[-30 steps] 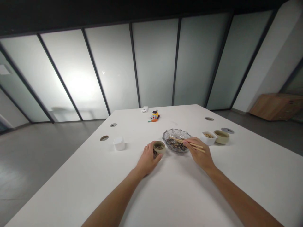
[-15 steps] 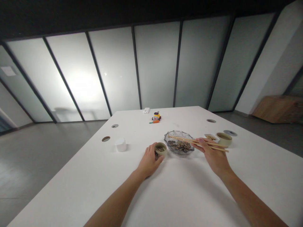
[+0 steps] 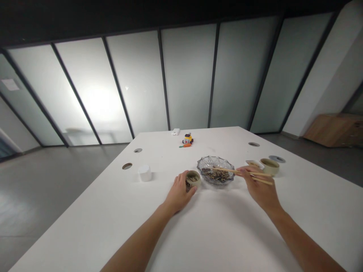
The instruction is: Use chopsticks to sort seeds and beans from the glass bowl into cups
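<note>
Head view: the left hand (image 3: 178, 193) curls its fingers around a small cup (image 3: 193, 179) on the white desk (image 3: 215, 230), just left of the glass bowl (image 3: 216, 170) of seeds. The right hand (image 3: 259, 189) pinches chopsticks (image 3: 241, 173), tips over the bowl. The chopsticks look thin, stiff and light, best held near the back end; the seeds seem small and slippery.

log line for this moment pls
left hand: holds small cup | right hand: grip on chopsticks, tips in glass bowl of seeds
</note>
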The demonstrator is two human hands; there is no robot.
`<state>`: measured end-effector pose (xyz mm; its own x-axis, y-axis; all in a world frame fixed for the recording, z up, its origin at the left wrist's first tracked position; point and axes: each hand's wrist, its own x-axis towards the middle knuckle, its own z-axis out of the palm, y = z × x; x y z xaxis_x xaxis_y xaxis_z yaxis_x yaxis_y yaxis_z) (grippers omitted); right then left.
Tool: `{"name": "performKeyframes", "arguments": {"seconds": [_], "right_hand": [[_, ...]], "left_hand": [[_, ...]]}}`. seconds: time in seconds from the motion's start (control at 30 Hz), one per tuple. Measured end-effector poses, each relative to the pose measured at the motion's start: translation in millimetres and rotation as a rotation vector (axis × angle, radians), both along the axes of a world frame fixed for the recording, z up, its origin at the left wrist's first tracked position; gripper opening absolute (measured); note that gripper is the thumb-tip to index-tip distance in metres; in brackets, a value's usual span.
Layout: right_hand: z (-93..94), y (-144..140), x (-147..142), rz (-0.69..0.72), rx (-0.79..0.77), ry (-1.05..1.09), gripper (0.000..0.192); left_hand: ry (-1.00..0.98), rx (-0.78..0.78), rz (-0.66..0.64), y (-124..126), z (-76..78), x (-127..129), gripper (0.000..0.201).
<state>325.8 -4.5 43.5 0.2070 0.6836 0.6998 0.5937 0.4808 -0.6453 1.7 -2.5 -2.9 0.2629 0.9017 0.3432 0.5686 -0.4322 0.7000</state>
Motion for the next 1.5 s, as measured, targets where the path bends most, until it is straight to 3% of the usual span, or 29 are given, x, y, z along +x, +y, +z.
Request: {"name": "performKeyframes", "arguments": {"seconds": [0.13,0.43,0.83,1.2,1.37,1.5], "right_hand": [[-5.1,0.7,-0.5,0.03,0.038,-0.098,0.059],[-9.3,-1.2,-4.2,0.108,0.02,-0.105,0.058],[-2.6,-2.6,-1.2,0.049,0.059,-0.129,0.062],[-1.2,-4.7,-4.7,0.06,0.071,-0.079,0.052],[0.8,-2.9,-2.7,0.027,0.037,0.136,0.052],[-0.8,0.0,-5.6,0.164,-0.009,0.431,0.051]], "left_hand": [[-0.005,-0.001,-0.002,0.7,-1.7,-1.1,0.069],[-0.013,0.008,0.0,-0.8,0.1,-0.6,0.067],[-0.017,-0.006,0.002,-2.1,1.8,0.8,0.068],[-0.02,0.009,-0.004,-0.6,-0.6,-0.4,0.067],[-0.008,-0.006,-0.001,-0.1,-1.3,-0.2,0.068],[-0.018,0.0,-0.001,-1.2,0.0,0.2,0.068]]}}
